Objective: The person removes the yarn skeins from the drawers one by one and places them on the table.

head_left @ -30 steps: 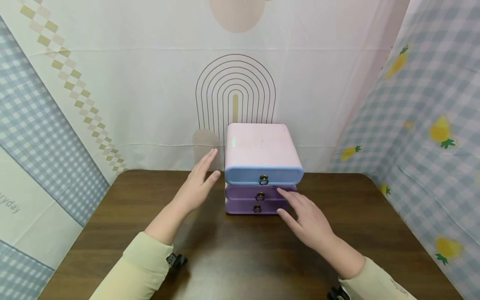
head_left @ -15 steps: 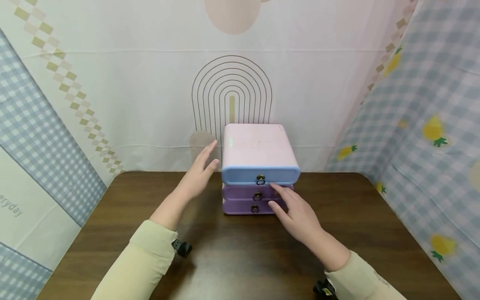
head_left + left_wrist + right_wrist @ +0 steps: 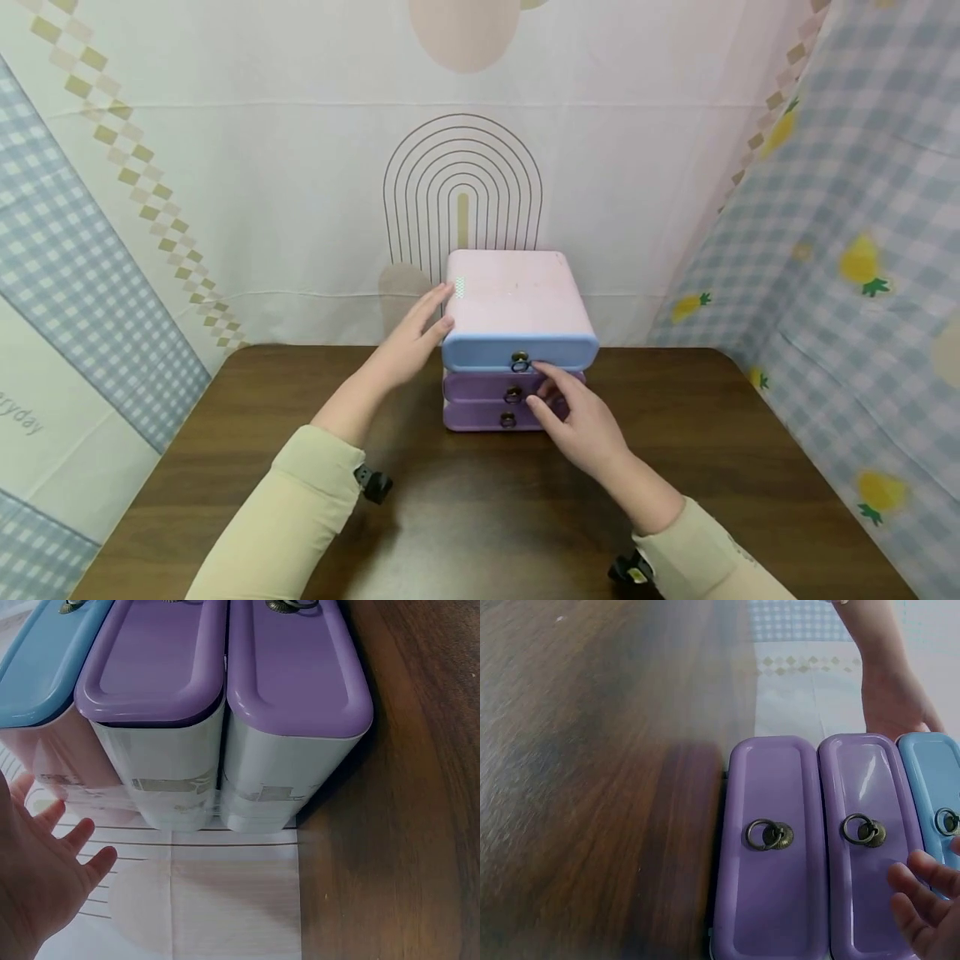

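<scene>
A dark wood-grain tabletop [image 3: 750, 442] stands enclosed by hanging cloths. Behind the tabletop, a white backdrop [image 3: 300, 167] carries a line-drawn arch [image 3: 462, 187] and a beige oval [image 3: 471, 29]. Left of the tabletop hangs a blue gingham cloth [image 3: 67, 275]; to its right, a checked pineapple cloth [image 3: 862, 250].

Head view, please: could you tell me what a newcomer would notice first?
A small drawer box at the back middle of the brown table: pink top, one blue front over two purple ones, each with a brass ring. The left hand lies open at its left side; the right hand reaches toward the blue drawer's ring.
</scene>
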Motion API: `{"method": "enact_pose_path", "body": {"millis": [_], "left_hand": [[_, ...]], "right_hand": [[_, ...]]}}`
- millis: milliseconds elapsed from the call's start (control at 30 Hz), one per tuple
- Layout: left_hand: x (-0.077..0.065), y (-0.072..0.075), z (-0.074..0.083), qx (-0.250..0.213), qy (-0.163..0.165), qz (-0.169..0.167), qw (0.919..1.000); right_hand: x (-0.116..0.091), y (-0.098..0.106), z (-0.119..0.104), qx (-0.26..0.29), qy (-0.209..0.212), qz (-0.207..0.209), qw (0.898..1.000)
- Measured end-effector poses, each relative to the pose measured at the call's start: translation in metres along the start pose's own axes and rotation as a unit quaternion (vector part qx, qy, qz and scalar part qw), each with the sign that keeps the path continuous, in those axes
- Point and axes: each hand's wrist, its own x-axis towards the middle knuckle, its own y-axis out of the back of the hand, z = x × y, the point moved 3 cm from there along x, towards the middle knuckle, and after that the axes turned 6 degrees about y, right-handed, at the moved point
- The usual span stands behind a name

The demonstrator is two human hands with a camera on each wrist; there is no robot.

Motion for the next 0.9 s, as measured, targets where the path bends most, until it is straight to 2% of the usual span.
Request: {"method": "enact_pose_path", "body": {"millis": [167, 300, 400, 567, 700, 767, 900], "left_hand": [[0.003, -0.001, 0.0, -0.005, 0.013, -0.005, 0.9999], [0.005, -0.002, 0.001, -0.011, 0.023, -0.006, 0.9997], [0.005, -0.003, 0.001, -0.011, 0.026, -0.006, 0.9996], [0.007, -0.005, 0.002, -0.008, 0.037, -0.006, 0.9993], [0.007, -0.006, 0.002, -0.014, 0.047, -0.005, 0.9988], [0.008, -0.007, 0.003, -0.019, 0.049, -0.001, 0.9986], [0.008, -0.008, 0.004, -0.024, 0.044, 0.004, 0.9988]], "right_hand": [[0.003, -0.005, 0.0, 0.072, -0.032, -0.004, 0.997], [0.006, -0.008, -0.001, 0.135, -0.055, -0.003, 0.989], [0.007, -0.011, -0.002, 0.196, -0.082, -0.006, 0.977], [0.011, -0.016, -0.004, 0.294, -0.121, 0.002, 0.948], [0.014, -0.018, -0.008, 0.341, -0.133, 0.004, 0.931], [0.016, -0.019, -0.01, 0.346, -0.135, 0.002, 0.928], [0.018, -0.02, -0.012, 0.324, -0.14, -0.001, 0.936]]}}
